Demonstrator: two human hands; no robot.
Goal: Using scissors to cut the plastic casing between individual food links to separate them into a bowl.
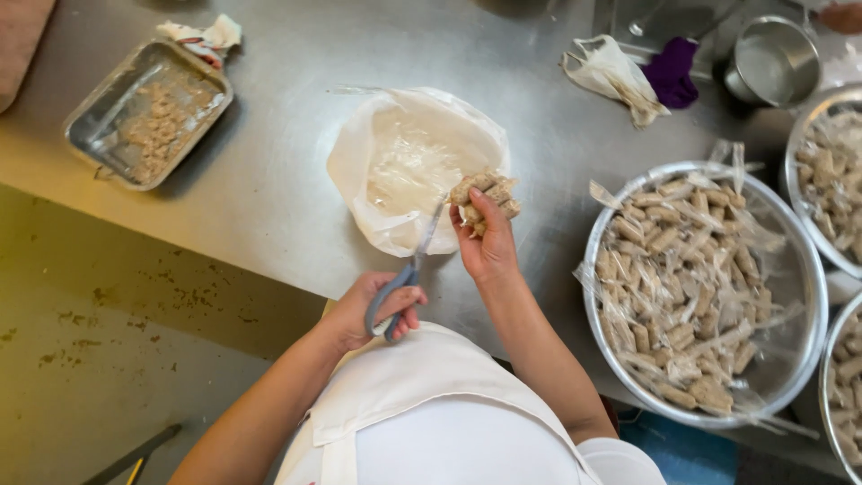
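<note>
My left hand [375,312] is shut on grey-handled scissors [415,266], whose blades point up toward the bundle. My right hand [488,247] holds a small bundle of tan sausage-like pieces in clear wrapping [486,190] over the edge of an open white plastic bag [404,157] lying on the steel table. The scissor tips are just left of the bundle, close to it; I cannot tell if they touch. To the right stands a large metal bowl [811,296] full of the same wrapped tan pieces.
Two more metal bowls [795,157] [828,386] of tan pieces sit at the right edge. A metal tray [94,135] with crumbs lies at the far left, a small steel pot [774,58], a purple cloth [673,74] and a crumpled bag [615,76] at the back.
</note>
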